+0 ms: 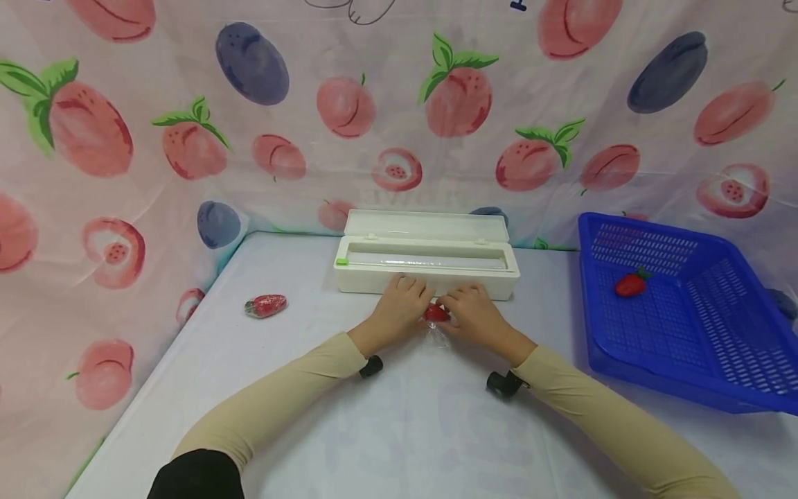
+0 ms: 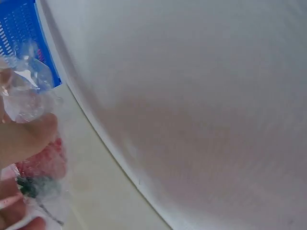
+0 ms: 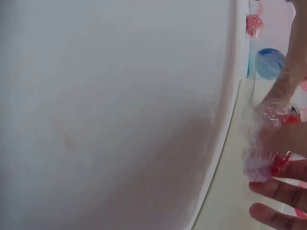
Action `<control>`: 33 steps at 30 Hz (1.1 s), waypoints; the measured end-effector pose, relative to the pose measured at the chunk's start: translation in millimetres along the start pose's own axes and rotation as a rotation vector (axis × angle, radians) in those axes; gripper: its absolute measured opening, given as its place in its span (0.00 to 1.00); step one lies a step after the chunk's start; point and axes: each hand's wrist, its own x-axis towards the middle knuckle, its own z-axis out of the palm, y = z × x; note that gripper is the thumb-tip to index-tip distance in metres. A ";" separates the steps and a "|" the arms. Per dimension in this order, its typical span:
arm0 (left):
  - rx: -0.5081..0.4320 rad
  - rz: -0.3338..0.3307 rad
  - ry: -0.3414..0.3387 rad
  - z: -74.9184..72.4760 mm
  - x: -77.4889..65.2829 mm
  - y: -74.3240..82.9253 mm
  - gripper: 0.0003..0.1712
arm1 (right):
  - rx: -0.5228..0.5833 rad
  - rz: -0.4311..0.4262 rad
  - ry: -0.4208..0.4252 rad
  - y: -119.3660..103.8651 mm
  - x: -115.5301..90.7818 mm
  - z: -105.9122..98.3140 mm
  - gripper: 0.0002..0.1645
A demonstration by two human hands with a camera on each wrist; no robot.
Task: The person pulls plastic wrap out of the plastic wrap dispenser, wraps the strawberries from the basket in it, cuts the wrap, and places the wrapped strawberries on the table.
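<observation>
Between both hands is a red strawberry point(image 1: 436, 314) with clear plastic film point(image 1: 436, 335) around it. My left hand point(image 1: 402, 305) grips it from the left, its thumb point(image 2: 41, 129) across the wrapped fruit. In the left wrist view, green leaves point(image 2: 38, 187) and a thin stem show through the film. From the other side my right hand point(image 1: 476, 313) pinches the film and fruit; bunched film point(image 3: 259, 165) sticks out past its fingers in the right wrist view. Both hands are just in front of a white cling film box point(image 1: 430, 284) with its lid raised.
To the left, another wrapped strawberry point(image 1: 266, 305) lies on the white tabletop point(image 1: 386, 430). A blue plastic basket point(image 1: 661, 371) on the right contains a bare strawberry point(image 1: 632, 284). Behind the table hangs a fruit-print cloth point(image 1: 280, 201). A green slider point(image 1: 342, 262) sits on the box's left end.
</observation>
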 end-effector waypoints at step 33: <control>-0.022 0.022 -0.153 -1.5 -0.5 2.5 0.12 | 0.038 -0.006 -0.044 -1.8 -0.5 -1.4 0.20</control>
